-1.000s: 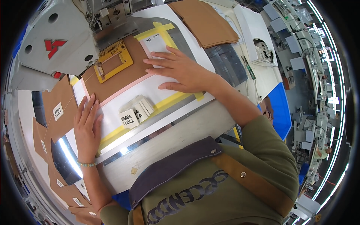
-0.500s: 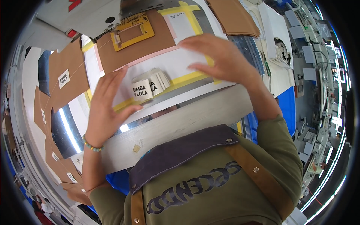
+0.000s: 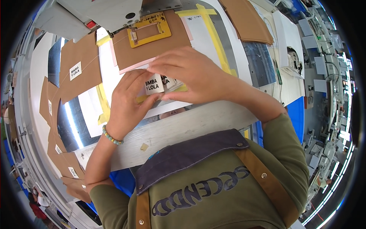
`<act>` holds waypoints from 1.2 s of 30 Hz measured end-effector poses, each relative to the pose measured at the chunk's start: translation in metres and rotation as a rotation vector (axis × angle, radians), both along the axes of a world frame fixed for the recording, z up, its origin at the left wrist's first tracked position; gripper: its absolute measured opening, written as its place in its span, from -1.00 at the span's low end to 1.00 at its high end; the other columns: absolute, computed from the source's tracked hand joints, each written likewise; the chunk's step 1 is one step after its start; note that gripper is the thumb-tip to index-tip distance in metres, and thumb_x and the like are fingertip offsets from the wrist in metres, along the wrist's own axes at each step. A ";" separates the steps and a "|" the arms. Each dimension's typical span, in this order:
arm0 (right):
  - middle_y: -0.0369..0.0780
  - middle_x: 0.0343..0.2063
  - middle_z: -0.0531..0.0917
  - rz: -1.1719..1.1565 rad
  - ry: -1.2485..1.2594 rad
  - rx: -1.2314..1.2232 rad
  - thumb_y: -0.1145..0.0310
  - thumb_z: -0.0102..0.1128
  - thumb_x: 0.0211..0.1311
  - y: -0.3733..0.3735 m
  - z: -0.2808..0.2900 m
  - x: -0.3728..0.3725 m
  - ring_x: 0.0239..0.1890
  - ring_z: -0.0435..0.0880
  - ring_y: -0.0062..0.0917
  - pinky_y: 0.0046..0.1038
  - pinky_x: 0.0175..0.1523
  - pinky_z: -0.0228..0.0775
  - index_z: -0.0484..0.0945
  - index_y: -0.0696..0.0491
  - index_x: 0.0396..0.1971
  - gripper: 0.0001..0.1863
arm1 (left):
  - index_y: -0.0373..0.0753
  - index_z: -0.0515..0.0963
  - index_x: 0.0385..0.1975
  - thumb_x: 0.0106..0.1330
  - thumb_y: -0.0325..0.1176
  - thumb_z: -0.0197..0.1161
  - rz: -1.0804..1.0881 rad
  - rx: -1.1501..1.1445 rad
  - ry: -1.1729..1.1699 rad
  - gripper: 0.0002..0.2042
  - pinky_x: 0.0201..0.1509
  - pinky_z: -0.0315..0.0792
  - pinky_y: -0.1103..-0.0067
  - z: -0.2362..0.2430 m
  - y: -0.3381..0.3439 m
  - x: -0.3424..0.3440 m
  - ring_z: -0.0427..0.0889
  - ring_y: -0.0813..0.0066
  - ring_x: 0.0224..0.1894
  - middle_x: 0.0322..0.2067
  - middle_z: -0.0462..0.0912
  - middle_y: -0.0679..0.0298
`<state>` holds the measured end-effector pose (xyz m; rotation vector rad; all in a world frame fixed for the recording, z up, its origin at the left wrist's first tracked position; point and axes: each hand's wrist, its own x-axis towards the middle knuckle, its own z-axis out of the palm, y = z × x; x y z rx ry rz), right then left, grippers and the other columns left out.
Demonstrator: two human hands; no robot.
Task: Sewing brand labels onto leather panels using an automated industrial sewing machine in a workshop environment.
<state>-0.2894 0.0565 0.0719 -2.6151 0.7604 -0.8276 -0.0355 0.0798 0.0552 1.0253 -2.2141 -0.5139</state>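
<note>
— Where is the small white fabric label with black lettering kept?
— At the desk's near edge, pinched off its stack by the left hand; the right hand is curled over the remaining labels, steadying them.

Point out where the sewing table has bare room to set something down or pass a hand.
Free: the pale wooden front edge below both hands, bare but for a small scrap, and the shiny metal patch left of the left hand. Crowded: where the left hand and right hand meet over the stack of white labels, beneath the brown piece.
</note>
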 end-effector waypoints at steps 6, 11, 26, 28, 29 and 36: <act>-0.22 0.07 0.74 -0.032 -0.017 -0.031 0.13 0.54 0.28 -0.003 0.002 0.010 0.14 0.71 -0.27 -0.18 0.27 0.47 0.64 0.05 0.13 -0.49 | -0.32 0.69 0.15 0.07 -0.48 0.63 0.015 0.031 -0.065 -0.44 0.22 0.61 0.31 0.015 -0.005 0.008 0.73 0.05 0.11 0.08 0.74 0.06; -0.22 0.04 0.74 -0.062 0.005 -0.027 0.16 0.53 0.29 -0.008 -0.002 0.009 0.13 0.71 -0.28 -0.18 0.25 0.49 0.66 0.04 0.07 -0.56 | -0.27 0.64 0.22 0.10 -0.46 0.64 0.041 -0.018 -0.001 -0.40 0.13 0.62 0.30 0.009 -0.017 0.006 0.74 0.08 0.04 0.01 0.76 0.10; -0.29 -0.07 0.73 -0.010 0.037 -0.436 0.34 0.41 0.24 -0.046 -0.010 0.016 0.05 0.72 -0.36 -0.26 0.21 0.52 0.72 0.01 -0.25 -0.87 | -0.15 0.50 0.46 0.17 -0.42 0.66 0.112 0.128 0.084 -0.22 0.21 0.68 0.38 0.009 -0.048 0.005 0.78 0.23 0.02 0.04 0.80 0.16; -0.31 -0.12 0.72 0.023 0.055 -0.508 0.35 0.39 0.22 -0.054 -0.010 0.012 0.01 0.72 -0.40 -0.28 0.18 0.52 0.72 -0.01 -0.25 -0.87 | -0.15 0.50 0.46 0.17 -0.43 0.66 0.101 0.183 0.084 -0.22 0.24 0.67 0.37 0.009 -0.051 0.004 0.77 0.23 0.06 0.09 0.78 0.14; -0.33 -0.17 0.70 -0.007 0.064 -0.547 0.34 0.39 0.19 -0.060 -0.011 0.011 -0.03 0.71 -0.42 -0.30 0.14 0.52 0.72 -0.02 -0.26 -0.87 | -0.18 0.50 0.45 0.20 -0.41 0.64 0.118 0.117 0.087 -0.24 0.26 0.65 0.35 0.009 -0.052 0.003 0.75 0.21 0.11 0.16 0.75 0.13; -0.34 -0.27 0.69 -0.170 0.160 -0.545 0.38 0.35 0.15 -0.129 -0.035 -0.006 -0.07 0.71 -0.45 -0.35 0.05 0.57 0.77 -0.01 -0.31 -0.88 | -0.33 0.50 0.41 0.35 -0.30 0.51 0.109 -0.159 -0.166 -0.36 0.40 0.50 0.27 -0.007 -0.070 0.015 0.56 0.01 0.36 0.36 0.59 0.03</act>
